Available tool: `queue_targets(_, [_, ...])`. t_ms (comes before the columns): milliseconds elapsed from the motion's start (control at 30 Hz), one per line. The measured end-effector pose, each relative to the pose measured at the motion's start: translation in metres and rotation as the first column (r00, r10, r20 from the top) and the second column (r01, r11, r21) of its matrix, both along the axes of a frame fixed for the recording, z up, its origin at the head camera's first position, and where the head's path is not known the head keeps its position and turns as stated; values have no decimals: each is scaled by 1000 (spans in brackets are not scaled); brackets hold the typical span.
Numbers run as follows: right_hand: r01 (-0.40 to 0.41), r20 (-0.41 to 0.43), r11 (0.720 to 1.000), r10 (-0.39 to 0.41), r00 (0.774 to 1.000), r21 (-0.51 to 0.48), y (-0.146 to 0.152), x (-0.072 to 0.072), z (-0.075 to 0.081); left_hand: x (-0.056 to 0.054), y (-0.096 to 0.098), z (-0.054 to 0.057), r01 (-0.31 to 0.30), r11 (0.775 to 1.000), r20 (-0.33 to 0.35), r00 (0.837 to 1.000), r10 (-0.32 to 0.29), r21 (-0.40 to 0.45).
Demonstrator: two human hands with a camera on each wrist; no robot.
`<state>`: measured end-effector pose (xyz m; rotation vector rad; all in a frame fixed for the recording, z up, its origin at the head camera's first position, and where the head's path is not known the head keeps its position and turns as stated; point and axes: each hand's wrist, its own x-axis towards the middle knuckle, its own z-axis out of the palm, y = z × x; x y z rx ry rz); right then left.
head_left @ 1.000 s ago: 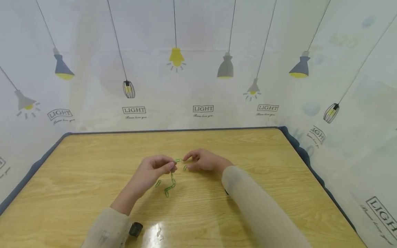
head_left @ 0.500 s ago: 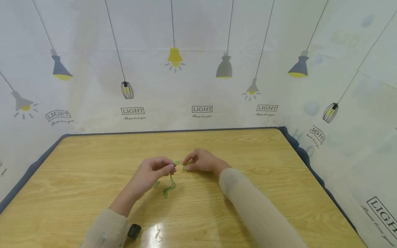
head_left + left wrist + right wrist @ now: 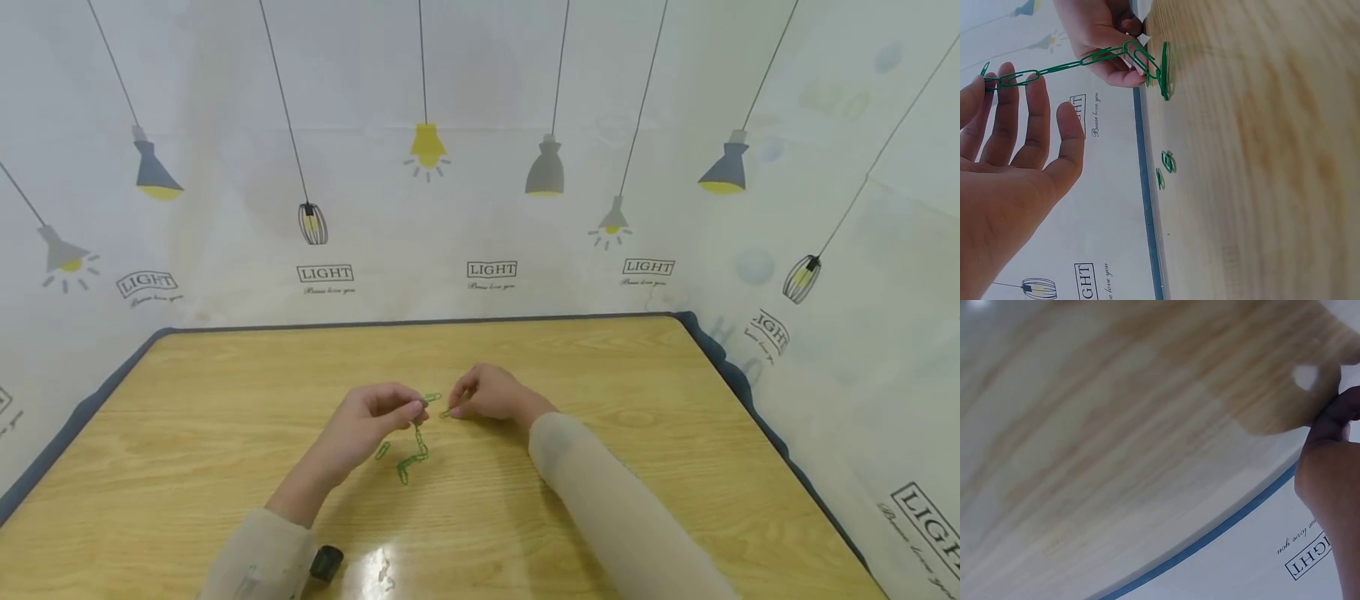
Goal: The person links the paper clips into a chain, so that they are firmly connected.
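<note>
My left hand (image 3: 382,412) pinches the upper end of a chain of linked green paper clips (image 3: 1066,66) between thumb and fingertips. The chain hangs down from the fingers, and its lower part lies bent on the table. One green clip (image 3: 432,397) juts out past the left fingertips toward the right. Just across from it, my right hand (image 3: 491,393) pinches a single green paper clip (image 3: 446,413) low over the tabletop. In the right wrist view the right hand (image 3: 1332,440) is partly visible, its clip hidden. Beside the chain lies a loose green paper clip (image 3: 383,450).
A wood-grain table (image 3: 600,500) with a dark blue edge spreads under both hands. A small black cylindrical object (image 3: 327,563) lies beside the left sleeve (image 3: 258,554). Behind the table hangs a pale wall covering (image 3: 375,167) printed with lamps.
The right index finger has drawn in to the thumb, and the single clip there now lies flatter. My left hand keeps hold of the chain in about the same place.
</note>
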<state>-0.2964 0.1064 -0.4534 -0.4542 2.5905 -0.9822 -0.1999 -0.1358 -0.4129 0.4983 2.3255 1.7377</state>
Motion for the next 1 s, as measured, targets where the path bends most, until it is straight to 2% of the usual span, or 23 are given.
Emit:
queue_targets(233, [0, 27, 1000, 0, 1000, -3, 3, 3, 1, 1, -1, -2, -4, 1000, -1, 1000, 4, 5])
queue_targets(433, [18, 128, 995, -5, 992, -96, 9, 3, 3, 2, -1, 0, -7, 1000, 16, 1000, 7, -7])
queue_targets(600, [86, 235, 964, -26, 972, -250, 13, 0, 8, 2, 0, 3, -4, 1000, 18, 1000, 4, -13])
queue_targets(767, [127, 280, 931, -28, 960, -343, 16, 1, 10, 1, 3, 2, 4, 1000, 22, 1000, -4, -5])
queue_targets(900, [83, 271, 918, 27, 962, -387, 21, 2, 11, 1, 4, -2, 14, 1000, 20, 1000, -14, -3])
queue_targets(1000, [33, 259, 920, 76, 963, -391, 27, 4, 14, 2, 5, -3, 32, 999, 22, 999, -31, -12])
